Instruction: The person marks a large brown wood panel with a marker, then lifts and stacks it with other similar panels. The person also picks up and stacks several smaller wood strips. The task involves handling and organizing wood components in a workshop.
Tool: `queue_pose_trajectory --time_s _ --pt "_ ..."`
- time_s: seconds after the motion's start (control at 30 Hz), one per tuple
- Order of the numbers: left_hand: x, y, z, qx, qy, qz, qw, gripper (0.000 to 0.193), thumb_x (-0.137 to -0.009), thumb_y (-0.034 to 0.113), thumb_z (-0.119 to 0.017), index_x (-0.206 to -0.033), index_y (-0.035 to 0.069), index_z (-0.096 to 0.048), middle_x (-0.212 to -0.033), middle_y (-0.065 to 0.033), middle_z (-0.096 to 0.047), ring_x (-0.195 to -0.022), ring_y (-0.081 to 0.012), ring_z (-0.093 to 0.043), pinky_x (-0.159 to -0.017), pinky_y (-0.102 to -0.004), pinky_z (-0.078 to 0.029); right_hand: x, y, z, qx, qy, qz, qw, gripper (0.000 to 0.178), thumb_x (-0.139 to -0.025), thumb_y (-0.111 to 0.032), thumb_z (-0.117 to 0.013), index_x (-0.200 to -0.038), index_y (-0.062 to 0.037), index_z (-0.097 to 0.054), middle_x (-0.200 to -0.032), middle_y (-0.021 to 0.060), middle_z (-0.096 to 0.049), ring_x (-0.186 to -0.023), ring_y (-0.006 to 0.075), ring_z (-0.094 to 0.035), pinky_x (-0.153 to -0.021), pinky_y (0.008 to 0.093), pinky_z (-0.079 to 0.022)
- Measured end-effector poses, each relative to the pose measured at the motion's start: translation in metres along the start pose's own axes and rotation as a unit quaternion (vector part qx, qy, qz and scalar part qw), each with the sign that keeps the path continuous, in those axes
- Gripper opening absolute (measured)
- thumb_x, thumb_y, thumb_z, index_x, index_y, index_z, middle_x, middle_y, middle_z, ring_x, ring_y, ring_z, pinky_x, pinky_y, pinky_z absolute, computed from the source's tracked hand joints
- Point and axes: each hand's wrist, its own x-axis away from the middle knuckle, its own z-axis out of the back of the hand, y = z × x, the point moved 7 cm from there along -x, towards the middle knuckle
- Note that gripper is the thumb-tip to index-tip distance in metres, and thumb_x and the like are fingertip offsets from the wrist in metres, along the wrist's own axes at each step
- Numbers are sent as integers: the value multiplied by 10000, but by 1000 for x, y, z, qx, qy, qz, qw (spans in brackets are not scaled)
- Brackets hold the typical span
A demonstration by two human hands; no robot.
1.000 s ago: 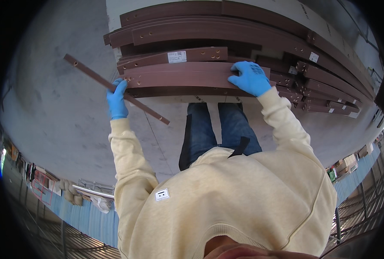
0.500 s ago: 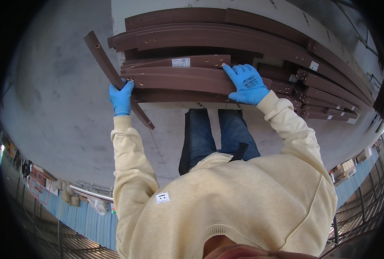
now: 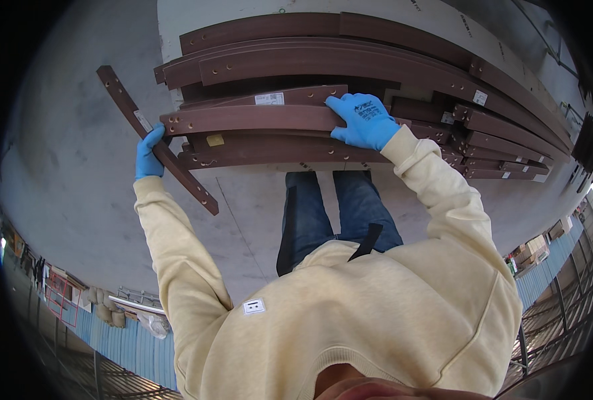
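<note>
My left hand (image 3: 149, 153), in a blue glove, is closed round a short dark-brown bar (image 3: 176, 165) with drilled holes near its ends and a white label. The bar slants from far left to near right. Right beside it lies the left end of a long, slightly curved brown plank (image 3: 256, 119) with holes; I cannot tell whether the two are joined. My right hand (image 3: 363, 120), gloved too, grips this plank farther right, thumb on the near edge and fingers over the far edge. A brown plank with a yellowish patch (image 3: 263, 148) lies on the near side.
Beyond my hands, long curved brown planks (image 3: 350, 67) lie stacked on a pale board (image 3: 243, 10). More labelled planks (image 3: 503, 143) are piled at the right. Grey floor (image 3: 70, 153) stretches to the left. My legs (image 3: 340, 213) stand close to the near planks.
My left hand and the short bar have moved left and nearer, and the bar has turned so its label shows. The long plank and my right hand have shifted left, uncovering the plank with the yellowish patch.
</note>
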Motion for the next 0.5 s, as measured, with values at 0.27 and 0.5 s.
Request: queue_pose_trajectory --time_s 0.27,0.5 --pt "-17 -2 -1 105 -31 39 993 322 -850 154 -731 -1147 33 -702 -1106 -126 -715 -1082 -301 -670 -1066 -494 -509 -10 -15 12 88 -2 -15 996 515 -811 -370 -756 -1221 -103 -595 -1103 127 -661 -1004 290 -659 -858 439 -491" --pt "2 -9 -1 114 -31 19 993 307 -872 139 -702 -1161 34 -699 -1115 -114 -716 -1086 -279 -673 -1036 -480 -532 -43 -50 33 22 142 226 964 592 -825 -348 -762 -1324 -89 -576 -1340 180 -579 -1177 341 -605 -1020 503 -468"
